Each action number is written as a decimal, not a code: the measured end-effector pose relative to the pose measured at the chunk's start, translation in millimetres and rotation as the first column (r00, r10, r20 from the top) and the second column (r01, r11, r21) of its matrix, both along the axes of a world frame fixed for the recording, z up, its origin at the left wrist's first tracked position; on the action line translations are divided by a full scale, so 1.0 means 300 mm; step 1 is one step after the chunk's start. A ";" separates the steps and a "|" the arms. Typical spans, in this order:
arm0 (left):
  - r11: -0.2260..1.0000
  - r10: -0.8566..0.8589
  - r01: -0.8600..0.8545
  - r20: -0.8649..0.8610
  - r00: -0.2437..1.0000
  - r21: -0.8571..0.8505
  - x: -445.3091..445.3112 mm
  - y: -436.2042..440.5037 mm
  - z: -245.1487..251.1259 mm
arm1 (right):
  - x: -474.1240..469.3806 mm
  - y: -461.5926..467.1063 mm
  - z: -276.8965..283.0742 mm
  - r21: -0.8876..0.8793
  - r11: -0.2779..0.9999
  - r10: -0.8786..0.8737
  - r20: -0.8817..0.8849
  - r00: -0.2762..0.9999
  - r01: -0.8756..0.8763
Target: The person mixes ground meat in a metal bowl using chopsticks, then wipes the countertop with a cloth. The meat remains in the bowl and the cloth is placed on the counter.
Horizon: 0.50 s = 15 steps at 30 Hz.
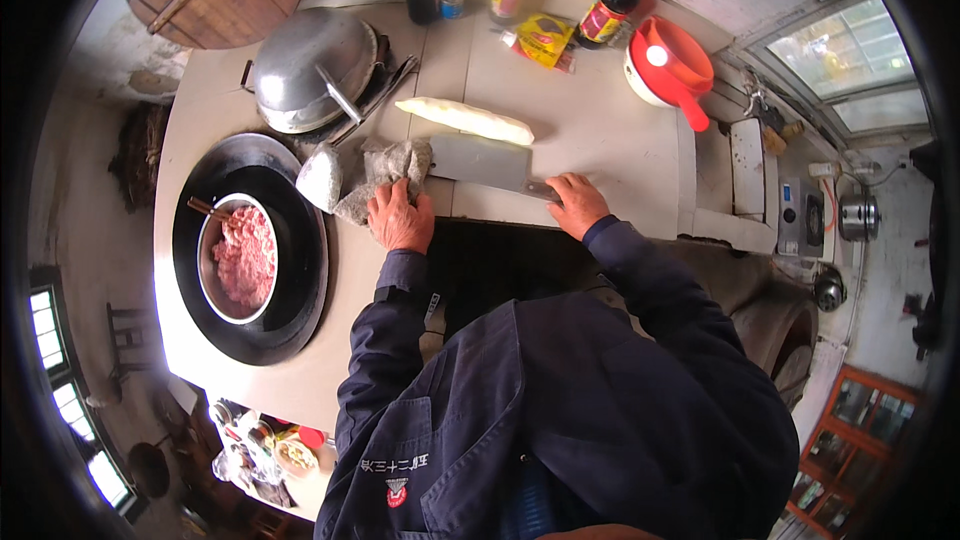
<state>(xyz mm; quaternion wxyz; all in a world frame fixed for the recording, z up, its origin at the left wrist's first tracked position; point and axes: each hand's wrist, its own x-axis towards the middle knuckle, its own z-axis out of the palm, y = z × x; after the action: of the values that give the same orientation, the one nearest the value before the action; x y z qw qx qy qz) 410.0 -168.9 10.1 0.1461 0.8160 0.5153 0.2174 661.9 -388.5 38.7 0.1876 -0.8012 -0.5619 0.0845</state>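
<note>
My left hand has its fingers on a crumpled grey-brown cloth near the counter's front edge. At the cleaver's wooden handle is my right hand, its fingers closed around the end. The cleaver's broad grey blade lies flat on the counter, pointing left, its tip against the cloth. Just beyond the blade rests a long, pale, peeled root vegetable. A whitish rounded object, perhaps a ladle or bowl, sits left of the cloth.
A metal bowl of minced meat with chopsticks stands inside a dark wok on the left. A domed metal lid is behind. Sauce bottles, a yellow packet and red basins line the back.
</note>
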 end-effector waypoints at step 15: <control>0.970 -0.171 0.177 0.053 0.984 -0.168 0.174 -0.294 0.058 | 0.293 -0.374 0.012 0.065 0.998 -0.018 0.041 0.999 0.015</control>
<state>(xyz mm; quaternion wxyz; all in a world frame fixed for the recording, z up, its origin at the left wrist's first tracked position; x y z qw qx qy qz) 462.2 -257.2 27.5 0.2444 0.8381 0.4556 0.1740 749.6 -500.7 42.2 0.2027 -0.8009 -0.5614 0.0481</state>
